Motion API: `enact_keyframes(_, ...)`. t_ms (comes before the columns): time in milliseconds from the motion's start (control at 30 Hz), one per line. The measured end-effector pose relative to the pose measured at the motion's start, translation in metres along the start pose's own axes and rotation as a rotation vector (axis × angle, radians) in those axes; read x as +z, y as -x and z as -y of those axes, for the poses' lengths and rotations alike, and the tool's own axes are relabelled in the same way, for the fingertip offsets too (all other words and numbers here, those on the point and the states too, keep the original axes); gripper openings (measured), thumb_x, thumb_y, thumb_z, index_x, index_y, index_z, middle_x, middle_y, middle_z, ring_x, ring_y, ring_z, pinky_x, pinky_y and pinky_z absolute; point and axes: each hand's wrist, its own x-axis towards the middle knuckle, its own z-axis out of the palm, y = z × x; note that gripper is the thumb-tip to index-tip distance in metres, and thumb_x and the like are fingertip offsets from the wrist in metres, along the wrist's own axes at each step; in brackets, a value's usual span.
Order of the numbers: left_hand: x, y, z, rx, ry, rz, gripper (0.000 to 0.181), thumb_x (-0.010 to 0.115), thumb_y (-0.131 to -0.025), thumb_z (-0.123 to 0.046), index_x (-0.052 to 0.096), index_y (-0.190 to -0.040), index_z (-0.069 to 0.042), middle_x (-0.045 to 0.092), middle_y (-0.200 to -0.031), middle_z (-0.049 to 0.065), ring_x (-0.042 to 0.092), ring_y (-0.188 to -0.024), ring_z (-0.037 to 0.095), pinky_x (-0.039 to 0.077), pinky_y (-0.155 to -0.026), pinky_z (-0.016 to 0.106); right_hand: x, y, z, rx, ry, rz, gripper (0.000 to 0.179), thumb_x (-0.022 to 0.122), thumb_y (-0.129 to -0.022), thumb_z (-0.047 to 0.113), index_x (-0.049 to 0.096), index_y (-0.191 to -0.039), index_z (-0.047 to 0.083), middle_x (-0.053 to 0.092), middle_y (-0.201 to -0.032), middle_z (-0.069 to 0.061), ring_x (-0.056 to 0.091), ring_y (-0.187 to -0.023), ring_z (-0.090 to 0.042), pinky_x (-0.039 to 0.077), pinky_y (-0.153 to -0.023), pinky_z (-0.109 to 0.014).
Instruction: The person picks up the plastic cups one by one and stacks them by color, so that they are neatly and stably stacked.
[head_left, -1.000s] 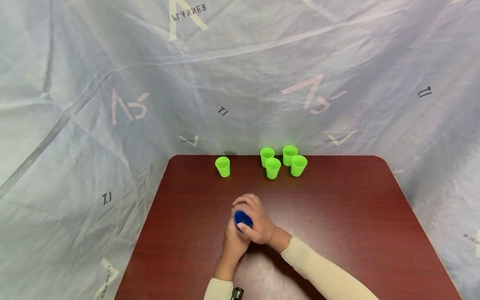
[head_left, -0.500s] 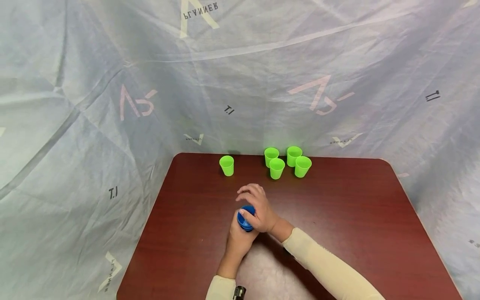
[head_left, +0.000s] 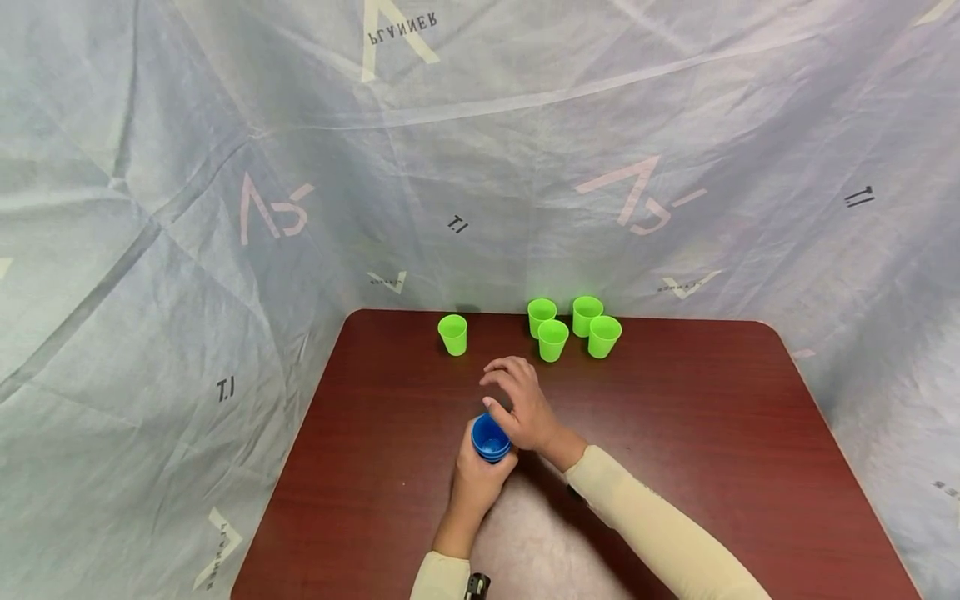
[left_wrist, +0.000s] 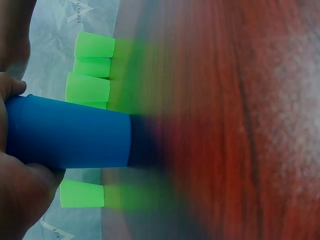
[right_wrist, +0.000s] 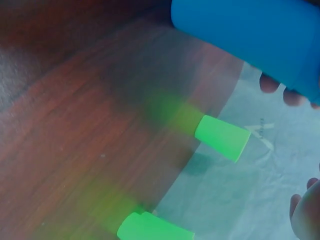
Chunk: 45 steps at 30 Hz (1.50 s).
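Observation:
A stack of nested blue cups (head_left: 491, 436) stands upright over the near middle of the table, with more than one rim showing in the head view. My left hand (head_left: 478, 479) grips the stack around its upper part; in the left wrist view the smooth blue side (left_wrist: 75, 135) juts out from the fingers. Just beyond the stack on its right, my right hand (head_left: 527, 410) has its fingers loosely bent and spread, holding nothing. Its heel is close to the rim; whether it touches is unclear. Left-hand fingertips (right_wrist: 270, 84) show under the blue cup (right_wrist: 245, 35) in the right wrist view.
Several green cups stand mouth up along the back of the brown table (head_left: 675, 433): one green cup (head_left: 453, 335) alone at left, a group with a green cup (head_left: 552, 341) in front at right. Grey printed sheeting (head_left: 487, 167) hangs behind and beside the table.
My right hand has come off the blue cups, moving up and away from the rim, which now shows. My left hand keeps its grip. The view has shifted slightly.

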Motion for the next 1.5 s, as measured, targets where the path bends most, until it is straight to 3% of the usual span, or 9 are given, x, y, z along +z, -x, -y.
enact_keyframes(367,0.001,0.0,-0.001,-0.02,0.011,-0.013,0.063,0.091,-0.081,-0.017,0.058,-0.135,-0.015,0.072,-0.123,0.004,0.068,-0.114,0.018,0.055,-0.101,0.042,0.002,-0.023,-0.019,0.053,0.119,0.061,0.038,0.068,-0.095,0.021,0.068,-0.131,0.008,0.06,-0.144,-0.017,0.05,-0.136,-0.038,0.036,-0.114,-0.065)
enact_keyframes(700,0.006,0.001,0.002,-0.017,-0.011,-0.055,0.063,0.091,-0.081,-0.019,0.059,-0.135,-0.014,0.072,-0.122,0.006,0.068,-0.113,0.021,0.056,-0.1,0.046,0.012,-0.046,-0.038,0.042,0.237,0.274,0.054,0.065,-0.101,0.03,0.056,-0.152,0.012,0.044,-0.164,-0.02,0.036,-0.155,-0.042,0.028,-0.125,-0.069)
enact_keyframes(1000,0.004,0.001,0.001,-0.048,-0.005,-0.049,0.065,0.091,-0.083,-0.02,0.057,-0.138,-0.013,0.071,-0.126,0.006,0.067,-0.118,0.022,0.054,-0.104,0.049,0.026,-0.059,-0.052,0.056,0.285,0.405,0.06,0.065,-0.102,0.03,0.049,-0.158,0.013,0.037,-0.17,-0.019,0.028,-0.16,-0.044,0.023,-0.127,-0.069)
enact_keyframes(1233,0.002,0.002,0.002,-0.064,0.007,-0.067,0.066,0.091,-0.081,-0.018,0.057,-0.138,-0.013,0.071,-0.126,0.006,0.066,-0.119,0.022,0.053,-0.105,0.05,0.037,-0.071,-0.054,0.086,0.317,0.542,0.064,0.058,-0.107,0.036,0.036,-0.165,0.018,0.024,-0.177,-0.014,0.01,-0.167,-0.034,0.015,-0.133,-0.062)
enact_keyframes(1500,0.003,0.003,0.0,-0.08,0.015,-0.05,0.067,0.091,-0.083,-0.019,0.056,-0.14,-0.012,0.07,-0.128,0.006,0.066,-0.121,0.023,0.052,-0.107,0.05,0.051,-0.084,-0.063,0.101,0.38,0.618,0.067,0.055,-0.109,0.036,0.029,-0.168,0.021,0.017,-0.179,-0.009,0.008,-0.168,-0.03,0.014,-0.134,-0.059)
